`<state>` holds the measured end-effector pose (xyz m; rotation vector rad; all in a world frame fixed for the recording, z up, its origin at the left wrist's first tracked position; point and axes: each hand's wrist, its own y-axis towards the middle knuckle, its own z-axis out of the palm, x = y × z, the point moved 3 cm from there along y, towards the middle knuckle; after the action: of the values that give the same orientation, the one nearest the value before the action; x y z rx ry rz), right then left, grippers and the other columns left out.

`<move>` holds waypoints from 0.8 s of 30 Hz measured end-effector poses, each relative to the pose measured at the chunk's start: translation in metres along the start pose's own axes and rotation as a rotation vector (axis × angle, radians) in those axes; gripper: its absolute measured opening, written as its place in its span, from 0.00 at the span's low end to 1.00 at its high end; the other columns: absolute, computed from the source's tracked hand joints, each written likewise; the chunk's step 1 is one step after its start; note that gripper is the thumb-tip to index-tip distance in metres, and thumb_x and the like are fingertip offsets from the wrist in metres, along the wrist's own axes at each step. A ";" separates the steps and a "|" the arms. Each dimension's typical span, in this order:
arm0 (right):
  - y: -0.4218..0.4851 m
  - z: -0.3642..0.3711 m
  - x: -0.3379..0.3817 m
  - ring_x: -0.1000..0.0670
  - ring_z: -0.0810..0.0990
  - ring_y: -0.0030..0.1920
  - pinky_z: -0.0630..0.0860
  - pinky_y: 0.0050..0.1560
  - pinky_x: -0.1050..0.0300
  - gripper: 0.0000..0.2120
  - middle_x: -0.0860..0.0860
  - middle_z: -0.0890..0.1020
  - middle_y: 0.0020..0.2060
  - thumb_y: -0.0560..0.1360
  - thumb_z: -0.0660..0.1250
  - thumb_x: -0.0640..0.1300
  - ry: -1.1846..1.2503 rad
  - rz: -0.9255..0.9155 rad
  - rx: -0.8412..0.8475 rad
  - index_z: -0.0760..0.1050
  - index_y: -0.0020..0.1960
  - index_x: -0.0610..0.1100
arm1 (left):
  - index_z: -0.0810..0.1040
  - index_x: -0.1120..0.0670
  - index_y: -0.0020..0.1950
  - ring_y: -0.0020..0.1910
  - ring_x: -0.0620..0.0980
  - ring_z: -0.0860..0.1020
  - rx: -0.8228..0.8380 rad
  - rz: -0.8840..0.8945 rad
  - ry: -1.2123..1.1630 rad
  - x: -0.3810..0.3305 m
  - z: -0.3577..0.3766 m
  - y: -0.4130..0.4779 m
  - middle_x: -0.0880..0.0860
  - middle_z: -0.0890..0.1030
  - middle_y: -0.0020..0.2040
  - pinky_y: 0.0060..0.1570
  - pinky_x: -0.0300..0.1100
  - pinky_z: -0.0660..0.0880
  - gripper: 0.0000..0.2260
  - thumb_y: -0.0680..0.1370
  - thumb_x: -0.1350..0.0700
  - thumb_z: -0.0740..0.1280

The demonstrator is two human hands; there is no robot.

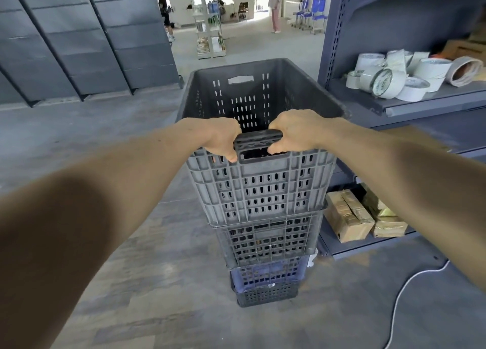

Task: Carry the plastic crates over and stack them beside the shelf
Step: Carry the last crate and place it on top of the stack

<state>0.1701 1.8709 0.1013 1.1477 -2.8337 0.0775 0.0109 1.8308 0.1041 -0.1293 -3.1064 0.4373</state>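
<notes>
Both hands clamp the top crate rim at frame centre; best seat it squarely on the stack beside the shelf.

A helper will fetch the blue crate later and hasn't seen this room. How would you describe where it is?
Find the grey metal shelf holding tape rolls; a crate stack stands on the floor at its left end. The blue crate is third from the top, the only blue one among grey crates.
</notes>
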 end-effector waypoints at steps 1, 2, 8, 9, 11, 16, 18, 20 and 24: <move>0.000 -0.001 -0.001 0.47 0.76 0.38 0.67 0.34 0.57 0.11 0.51 0.77 0.35 0.73 0.67 0.54 0.001 -0.001 0.009 0.76 0.42 0.47 | 0.75 0.59 0.45 0.32 0.50 0.71 -0.001 -0.007 -0.006 0.000 -0.001 0.000 0.52 0.73 0.35 0.35 0.40 0.70 0.12 0.74 0.53 0.73; 0.000 -0.002 -0.001 0.48 0.76 0.37 0.66 0.32 0.58 0.10 0.52 0.77 0.34 0.74 0.67 0.54 0.006 -0.002 0.020 0.75 0.40 0.48 | 0.75 0.60 0.46 0.33 0.50 0.71 -0.002 -0.012 -0.009 -0.001 -0.001 0.000 0.52 0.73 0.35 0.37 0.41 0.71 0.12 0.74 0.52 0.73; 0.000 -0.007 -0.002 0.55 0.73 0.29 0.65 0.29 0.59 0.09 0.54 0.76 0.29 0.75 0.68 0.51 0.054 -0.004 0.087 0.75 0.42 0.46 | 0.77 0.62 0.51 0.38 0.54 0.74 -0.007 -0.035 -0.021 -0.001 0.000 0.004 0.53 0.75 0.37 0.44 0.47 0.75 0.15 0.73 0.52 0.73; 0.000 -0.007 -0.002 0.55 0.73 0.28 0.65 0.29 0.59 0.09 0.54 0.76 0.29 0.75 0.68 0.51 0.052 -0.006 0.084 0.75 0.42 0.46 | 0.77 0.62 0.51 0.38 0.54 0.74 -0.010 -0.043 -0.023 -0.001 0.000 0.005 0.53 0.75 0.36 0.43 0.46 0.74 0.15 0.73 0.52 0.73; 0.000 -0.006 -0.003 0.54 0.73 0.30 0.65 0.30 0.59 0.09 0.53 0.76 0.30 0.75 0.67 0.51 0.033 -0.011 0.062 0.75 0.42 0.46 | 0.77 0.62 0.51 0.38 0.54 0.74 -0.010 -0.062 -0.032 -0.002 -0.001 0.004 0.54 0.75 0.37 0.42 0.46 0.73 0.15 0.73 0.52 0.73; 0.001 -0.001 -0.005 0.49 0.75 0.37 0.65 0.33 0.58 0.12 0.52 0.76 0.34 0.75 0.66 0.55 -0.018 -0.010 0.013 0.70 0.37 0.51 | 0.76 0.60 0.52 0.42 0.57 0.79 -0.020 -0.098 -0.021 -0.003 0.001 -0.001 0.57 0.81 0.45 0.48 0.49 0.77 0.15 0.73 0.51 0.73; 0.000 -0.001 -0.005 0.48 0.75 0.38 0.63 0.30 0.59 0.13 0.53 0.76 0.34 0.74 0.66 0.55 -0.038 -0.001 0.005 0.69 0.36 0.51 | 0.76 0.59 0.52 0.43 0.56 0.81 -0.024 -0.113 -0.006 -0.004 0.002 -0.004 0.56 0.81 0.44 0.47 0.50 0.78 0.14 0.74 0.51 0.72; 0.000 0.001 -0.004 0.47 0.76 0.39 0.62 0.30 0.59 0.12 0.53 0.75 0.34 0.74 0.66 0.55 -0.051 0.003 -0.019 0.71 0.40 0.48 | 0.74 0.58 0.51 0.43 0.55 0.81 -0.056 -0.131 0.034 -0.007 0.002 -0.008 0.52 0.80 0.41 0.43 0.48 0.77 0.14 0.74 0.51 0.72; -0.006 0.002 0.002 0.44 0.78 0.46 0.66 0.40 0.56 0.11 0.52 0.76 0.39 0.76 0.65 0.55 -0.093 0.010 -0.078 0.71 0.46 0.48 | 0.71 0.56 0.51 0.43 0.56 0.75 -0.203 -0.193 0.162 -0.015 0.008 -0.018 0.52 0.76 0.43 0.38 0.46 0.69 0.17 0.72 0.48 0.74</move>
<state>0.1727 1.8650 0.0994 1.1500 -2.8938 -0.0871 0.0245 1.8104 0.1019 0.1289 -2.9572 0.1006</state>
